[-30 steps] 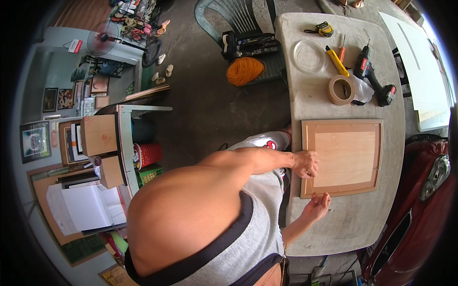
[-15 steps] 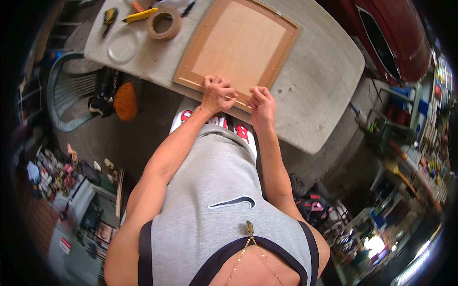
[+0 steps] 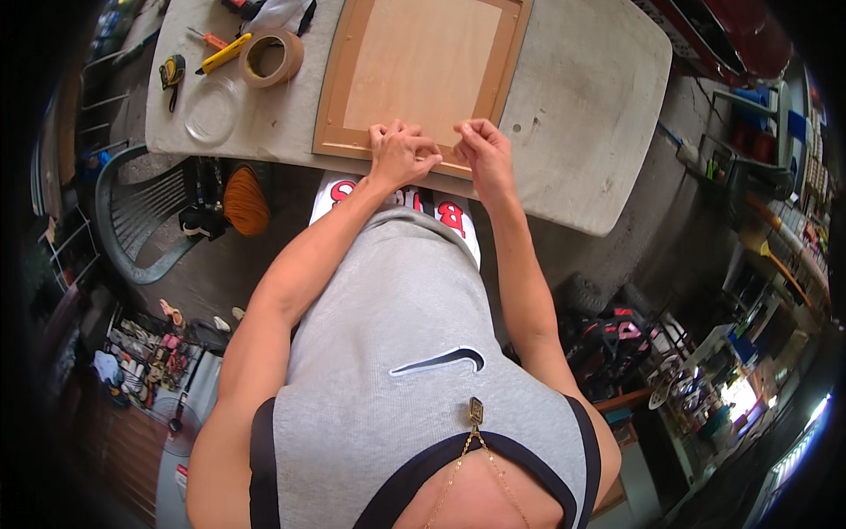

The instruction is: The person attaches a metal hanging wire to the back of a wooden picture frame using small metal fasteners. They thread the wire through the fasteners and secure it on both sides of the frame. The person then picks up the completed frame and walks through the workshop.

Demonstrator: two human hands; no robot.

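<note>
A rectangular framed panel (image 3: 423, 66) lies on the table, its pale wooden board bordered by brown tape, like the back of a picture frame. My left hand (image 3: 401, 157) rests on its near edge, fingers bent and closed, thumb and forefinger together near the edge strip. Anything inside those fingers is hidden. Just to the right, my right hand (image 3: 487, 157) is raised slightly over the near right corner. Its thumb and forefinger are pinched, and whatever they may hold is too small to make out.
On the table's (image 3: 582, 115) left side lie a roll of brown tape (image 3: 291, 60), a yellow utility knife (image 3: 223, 55), an orange-handled screwdriver (image 3: 211, 40), a tape measure (image 3: 173, 69) and a clear round lid (image 3: 211, 112). A green plastic chair (image 3: 132, 212) stands left.
My view has shifted, so the table sits higher and further left. My right hand has lifted a little away from the panel's edge; my left hand stays at that edge.
</note>
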